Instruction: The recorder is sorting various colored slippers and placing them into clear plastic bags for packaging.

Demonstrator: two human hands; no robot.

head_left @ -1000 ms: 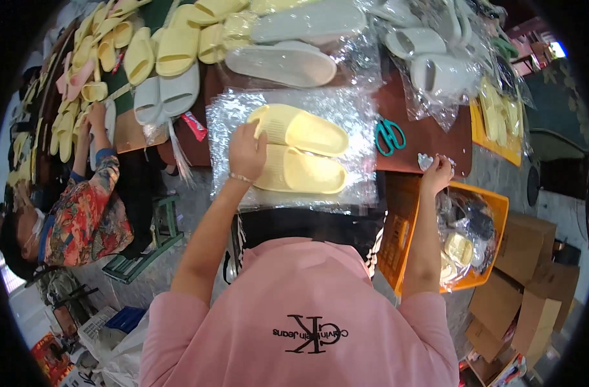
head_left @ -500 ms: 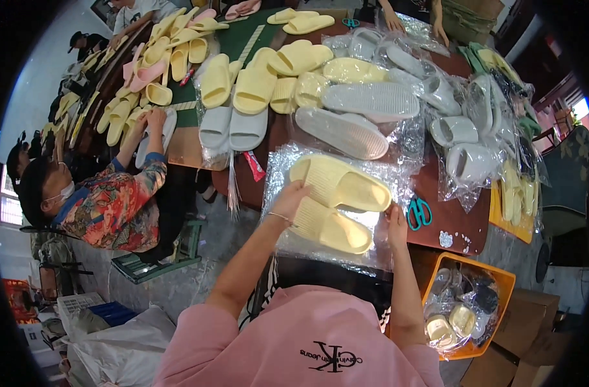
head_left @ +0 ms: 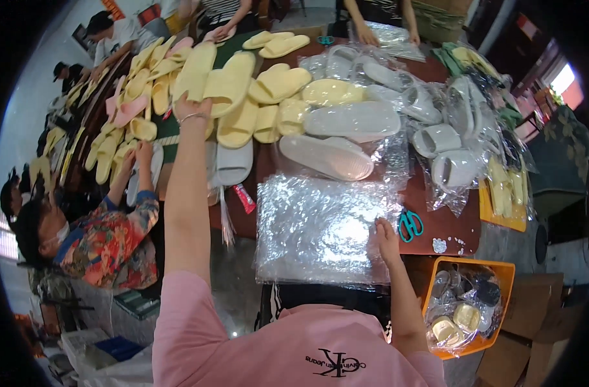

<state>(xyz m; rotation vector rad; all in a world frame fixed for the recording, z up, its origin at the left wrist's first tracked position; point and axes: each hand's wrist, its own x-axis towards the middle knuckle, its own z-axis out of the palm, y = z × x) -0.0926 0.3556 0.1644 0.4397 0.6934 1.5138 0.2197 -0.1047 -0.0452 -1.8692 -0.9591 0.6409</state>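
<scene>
Left hand (head_left: 194,108) grips pale-yellow foam slippers (head_left: 235,76), unbagged; right hand (head_left: 387,240), grip unclear, beside stacked clear-plastic bags (head_left: 307,226); light-grey foam slippers (head_left: 352,120) already bagged.

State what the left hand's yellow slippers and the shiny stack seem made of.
Yellow slippers: probably moulded foam or soft plastic, matte, judging by their thick, one-piece shape. Shiny stack: likely clear plastic film, glossy, given its crinkled reflections.

The yellow slippers (head_left: 233,77) partly hid the left hand (head_left: 194,108) from me, while the upper edge cut off a striped-shirted worker (head_left: 235,13).
</scene>
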